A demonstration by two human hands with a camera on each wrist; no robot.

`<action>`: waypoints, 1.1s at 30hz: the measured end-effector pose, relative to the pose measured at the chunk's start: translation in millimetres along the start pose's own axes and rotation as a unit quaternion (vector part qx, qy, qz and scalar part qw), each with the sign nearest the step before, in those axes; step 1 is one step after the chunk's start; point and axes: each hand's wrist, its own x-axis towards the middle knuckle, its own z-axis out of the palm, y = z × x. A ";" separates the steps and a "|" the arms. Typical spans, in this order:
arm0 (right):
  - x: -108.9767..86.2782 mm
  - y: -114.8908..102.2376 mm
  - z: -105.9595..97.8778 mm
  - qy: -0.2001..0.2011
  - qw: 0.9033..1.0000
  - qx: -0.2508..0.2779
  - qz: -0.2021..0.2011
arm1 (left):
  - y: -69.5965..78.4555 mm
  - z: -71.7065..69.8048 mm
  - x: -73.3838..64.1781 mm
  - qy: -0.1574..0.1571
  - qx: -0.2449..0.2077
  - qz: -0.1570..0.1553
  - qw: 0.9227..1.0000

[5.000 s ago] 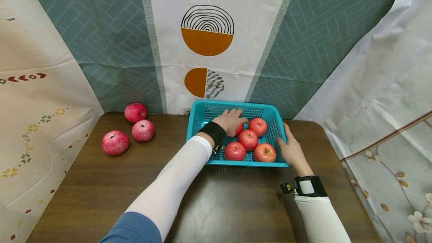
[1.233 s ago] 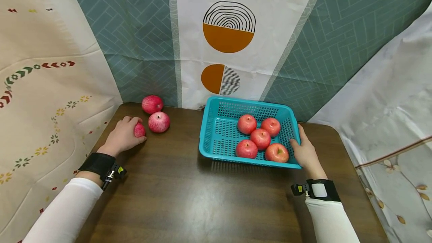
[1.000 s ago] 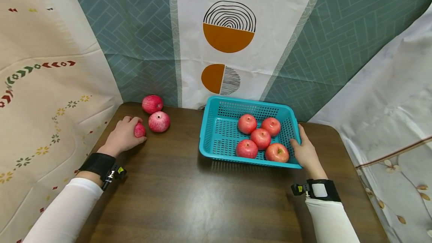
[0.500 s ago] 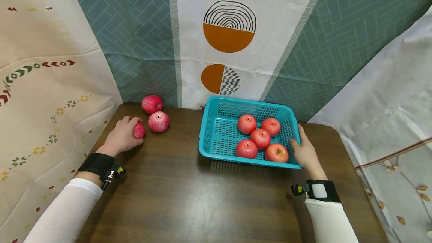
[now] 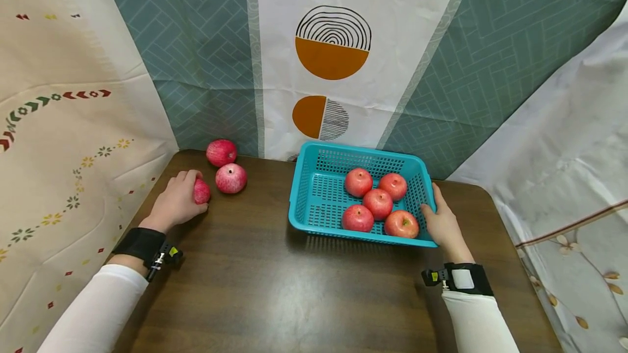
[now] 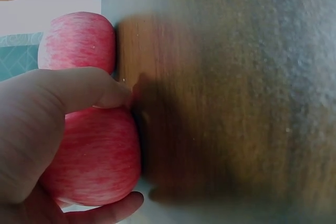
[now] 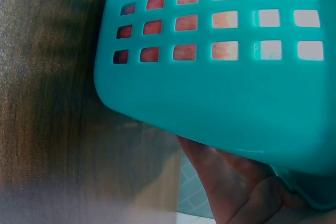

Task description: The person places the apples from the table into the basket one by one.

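Along the lower edge of the frame, white sleeves [image 5: 98, 309] with black wrist straps [image 5: 139, 244] reach over a dark brown wooden table [image 5: 289, 298].

At middle right, the right hand [image 5: 444, 225] holds the right end of a rectangular turquoise plastic mesh basket [image 5: 324, 195], thumb over the rim and fingers outside it. At middle left, the left hand [image 5: 174, 200] is curled round a streaked red round apple [image 5: 201, 192]; the left wrist view shows thumb and fingers on either side of it.

Inside the basket, right of centre, sit five smooth pinkish-red apples [image 5: 378, 204], clustered toward its right half. Just beyond the left hand, a speckled pink-red apple [image 5: 231, 178] rests on the table, and behind it, upper left, a deeper red apple [image 5: 221, 152].

Farthest, across the top, hangs a teal-and-white patterned cloth [image 5: 196, 42].
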 end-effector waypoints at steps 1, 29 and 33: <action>0.0 0.3 0.2 -0.001 1.000 -0.001 0.001 | -0.8 0.6 -1.0 0.003 -0.001 0.000 1.000; 0.0 -0.5 0.1 0.002 1.000 0.001 -0.008 | 54.0 -20.6 3.0 0.169 -0.074 0.040 0.982; -0.1 -0.4 0.0 0.004 1.000 0.000 -0.006 | 81.4 -22.3 8.9 0.170 -0.080 0.108 0.976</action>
